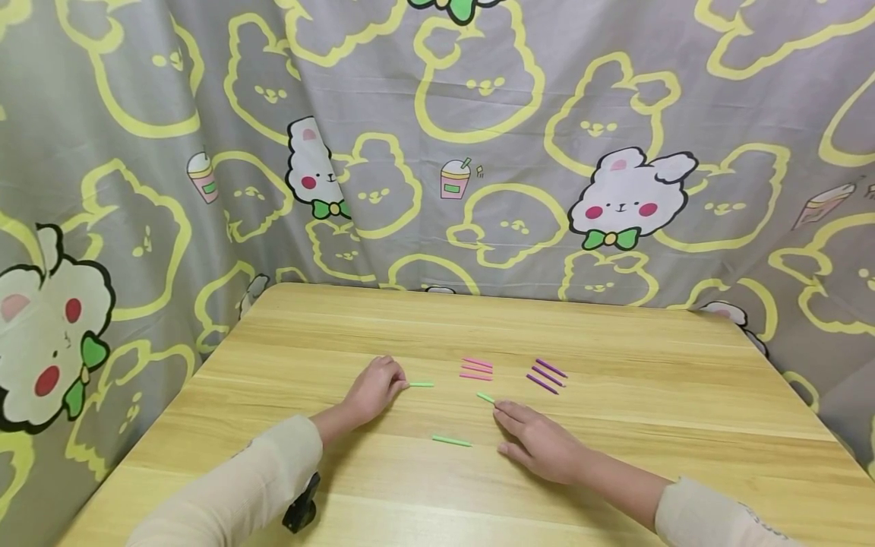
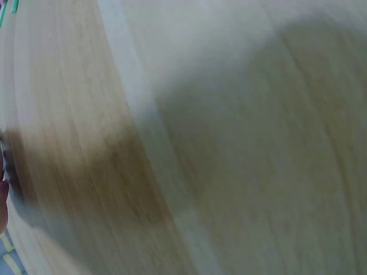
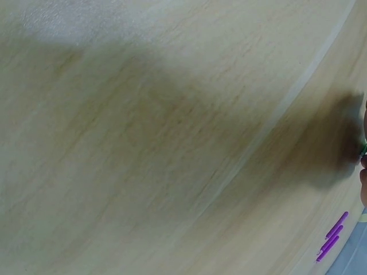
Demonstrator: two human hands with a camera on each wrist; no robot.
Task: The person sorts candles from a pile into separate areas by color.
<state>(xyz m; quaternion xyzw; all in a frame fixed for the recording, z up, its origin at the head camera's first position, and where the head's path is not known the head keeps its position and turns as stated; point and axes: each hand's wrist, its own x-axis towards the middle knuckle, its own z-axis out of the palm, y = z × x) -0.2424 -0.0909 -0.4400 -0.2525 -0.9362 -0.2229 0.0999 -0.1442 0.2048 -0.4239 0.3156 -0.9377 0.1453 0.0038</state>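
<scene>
My left hand (image 1: 376, 389) pinches the left end of a thin green stick (image 1: 421, 384) lying along the table. My right hand (image 1: 547, 448) lies low over the wood, its fairly straight fingers touching the right end of a second green stick (image 1: 484, 397). The right thumb stands apart, nearer the table's front. A third green stick (image 1: 451, 441) rests between the hands, closer to me. Only a sliver of left fingers (image 2: 3, 206) shows at the edge of the left wrist view. In the right wrist view, fingertips (image 3: 364, 186) appear beside a speck of green.
Several pink sticks (image 1: 476, 369) lie in a stacked row beyond the hands. To their right, purple sticks (image 1: 547, 376) lie slanted side by side. A patterned curtain (image 1: 383, 152) hangs behind the wooden table (image 1: 410, 327). A black device (image 1: 301, 505) sits under the left sleeve.
</scene>
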